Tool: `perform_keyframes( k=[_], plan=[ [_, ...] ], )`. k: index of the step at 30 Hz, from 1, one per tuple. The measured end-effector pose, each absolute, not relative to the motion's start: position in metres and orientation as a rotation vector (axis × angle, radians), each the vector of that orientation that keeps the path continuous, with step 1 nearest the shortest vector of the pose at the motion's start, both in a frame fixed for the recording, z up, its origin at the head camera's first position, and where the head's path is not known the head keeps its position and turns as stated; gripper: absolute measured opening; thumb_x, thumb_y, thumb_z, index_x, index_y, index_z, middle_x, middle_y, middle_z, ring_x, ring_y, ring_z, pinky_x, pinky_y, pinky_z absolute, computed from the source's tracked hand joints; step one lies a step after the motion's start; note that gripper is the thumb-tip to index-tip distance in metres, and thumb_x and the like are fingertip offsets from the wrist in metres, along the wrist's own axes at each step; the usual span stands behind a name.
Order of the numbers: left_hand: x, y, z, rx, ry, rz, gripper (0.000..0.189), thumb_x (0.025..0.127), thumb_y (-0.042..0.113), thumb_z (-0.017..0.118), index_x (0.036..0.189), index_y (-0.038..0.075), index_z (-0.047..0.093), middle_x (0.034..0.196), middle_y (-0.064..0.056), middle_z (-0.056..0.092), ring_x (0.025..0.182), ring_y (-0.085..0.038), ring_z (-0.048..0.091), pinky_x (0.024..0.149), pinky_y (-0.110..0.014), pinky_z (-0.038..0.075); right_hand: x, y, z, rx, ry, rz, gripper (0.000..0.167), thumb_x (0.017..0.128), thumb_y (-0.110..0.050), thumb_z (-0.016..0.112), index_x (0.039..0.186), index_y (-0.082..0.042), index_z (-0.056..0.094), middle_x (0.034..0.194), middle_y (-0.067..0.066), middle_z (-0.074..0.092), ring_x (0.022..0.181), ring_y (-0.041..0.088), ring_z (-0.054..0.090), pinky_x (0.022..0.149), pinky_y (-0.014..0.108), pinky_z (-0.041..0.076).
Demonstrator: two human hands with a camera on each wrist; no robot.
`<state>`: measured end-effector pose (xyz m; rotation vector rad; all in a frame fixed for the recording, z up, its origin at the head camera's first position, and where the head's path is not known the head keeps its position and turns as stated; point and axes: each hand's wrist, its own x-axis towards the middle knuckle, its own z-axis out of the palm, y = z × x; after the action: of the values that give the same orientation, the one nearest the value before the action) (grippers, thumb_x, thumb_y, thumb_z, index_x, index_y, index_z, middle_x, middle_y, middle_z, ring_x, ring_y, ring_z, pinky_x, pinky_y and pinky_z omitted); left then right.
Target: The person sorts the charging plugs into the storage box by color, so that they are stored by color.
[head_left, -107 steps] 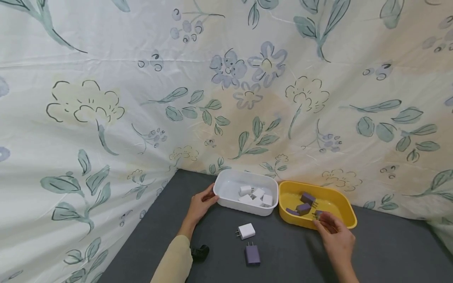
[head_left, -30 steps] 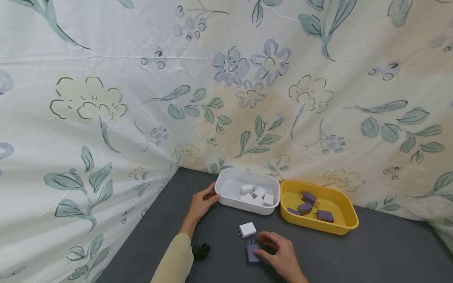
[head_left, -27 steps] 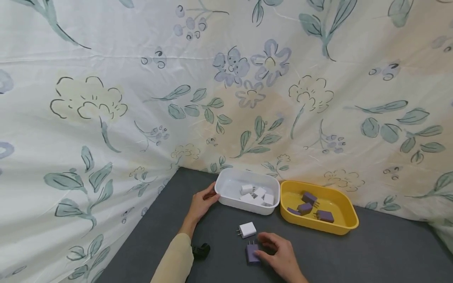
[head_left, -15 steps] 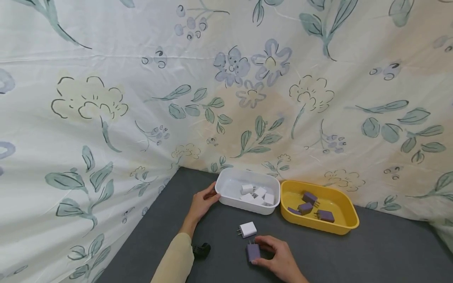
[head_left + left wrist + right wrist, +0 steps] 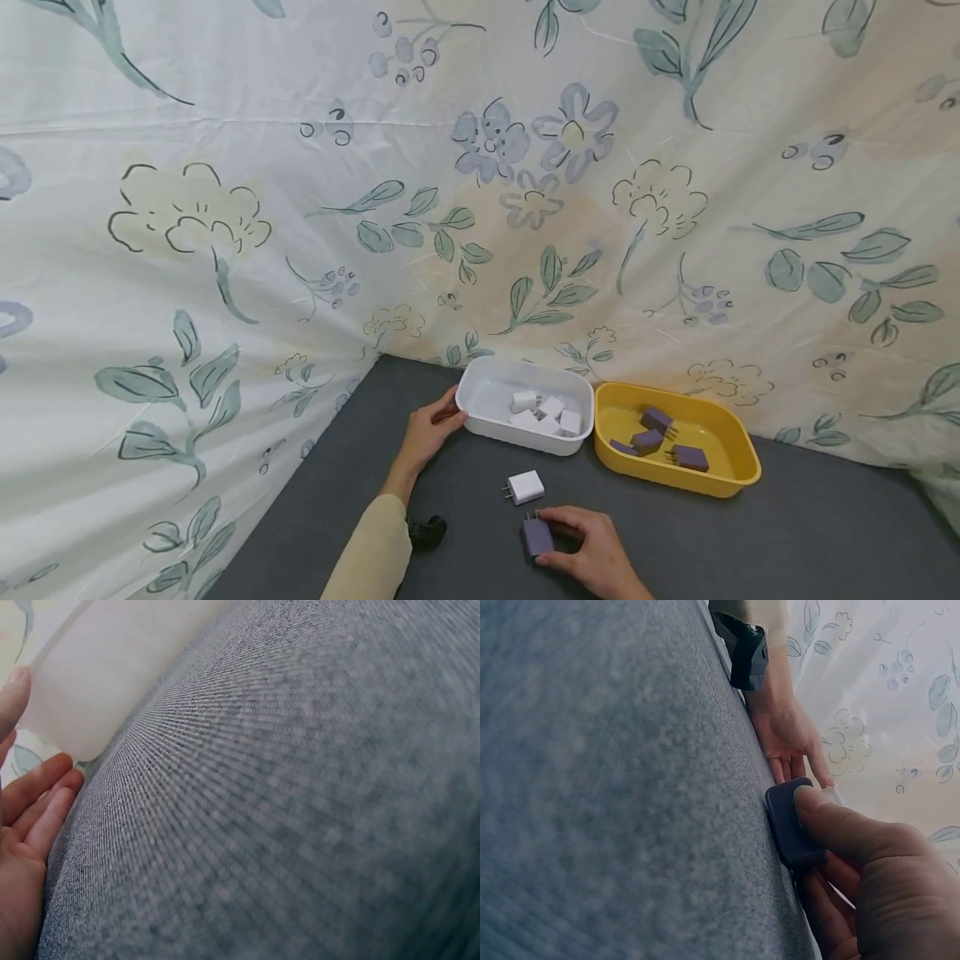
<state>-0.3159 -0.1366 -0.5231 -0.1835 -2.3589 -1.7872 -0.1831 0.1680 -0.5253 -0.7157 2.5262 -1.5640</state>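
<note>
My right hand (image 5: 592,546) pinches a purple charger plug (image 5: 537,537) at the table's front, thumb and fingertips on its right side. Its two prongs point away from me. In the right wrist view the thumb presses on the purple charger plug (image 5: 793,821). Just behind it lies a white charger plug (image 5: 525,487), prongs to the left. My left hand (image 5: 425,433) touches the left end of the white bin (image 5: 517,437), which holds several white plugs. The left wrist view has that hand (image 5: 30,840) with fairly straight fingers at the bin's corner (image 5: 82,727).
A yellow bin (image 5: 667,479) with several purple charger plugs stands against the white bin's right end. A black strap-like device (image 5: 427,533) is on the left wrist. The dark grey table (image 5: 825,533) ends at a flowered cloth (image 5: 525,250) behind and to the left.
My right hand has moved left from the yellow bin, where a purple plug now lies, to the purple plug on the table and taken hold of it. My left hand stays at the white bin.
</note>
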Motion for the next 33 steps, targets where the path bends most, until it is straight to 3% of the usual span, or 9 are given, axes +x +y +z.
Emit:
perform_keyframes(
  k=[5, 16, 26, 33],
  plan=[
    [-0.321, -0.137, -0.531, -0.145, -2.352, -1.773, 0.058, 0.086, 0.033, 0.075, 0.140, 0.027, 0.054, 0.121, -0.008, 0.070, 0.111, -0.022, 0.066, 0.094, -0.039, 0.055, -0.182, 0.167, -0.526, -0.700, 2.554, -1.595, 0.052, 0.071, -0.033, 0.086, 0.115, -0.010, 0.071, 0.112, 0.008, 0.072, 0.097, 0.004, 0.069, 0.082, 0.021, 0.057],
    [-0.320, -0.137, -0.530, -0.154, -2.358, -1.744, 0.057, 0.086, 0.033, 0.074, 0.139, 0.027, 0.055, 0.117, -0.006, 0.072, 0.109, -0.019, 0.068, 0.093, -0.035, 0.055, -0.179, 0.166, -0.522, -0.658, 2.551, -1.713, 0.050, 0.071, -0.026, 0.087, 0.113, -0.005, 0.070, 0.111, 0.016, 0.071, 0.095, 0.008, 0.070, 0.082, 0.026, 0.058],
    [-0.318, -0.137, -0.530, -0.178, -2.357, -1.727, 0.058, 0.086, 0.038, 0.074, 0.139, 0.026, 0.055, 0.116, -0.006, 0.072, 0.108, -0.020, 0.068, 0.092, -0.036, 0.056, -0.184, 0.167, -0.513, -0.315, 2.620, -1.750, 0.050, 0.062, -0.024, 0.091, 0.108, -0.015, 0.074, 0.109, 0.005, 0.073, 0.095, 0.007, 0.069, 0.082, 0.022, 0.057],
    [-0.319, -0.138, -0.529, -0.172, -2.361, -1.737, 0.058, 0.085, 0.039, 0.074, 0.139, 0.028, 0.055, 0.116, -0.004, 0.072, 0.107, -0.018, 0.068, 0.092, -0.036, 0.055, -0.190, 0.175, -0.503, -0.246, 2.724, -1.781, 0.048, 0.061, -0.017, 0.091, 0.106, -0.015, 0.074, 0.106, 0.003, 0.074, 0.093, 0.006, 0.070, 0.081, 0.024, 0.058]
  ],
)
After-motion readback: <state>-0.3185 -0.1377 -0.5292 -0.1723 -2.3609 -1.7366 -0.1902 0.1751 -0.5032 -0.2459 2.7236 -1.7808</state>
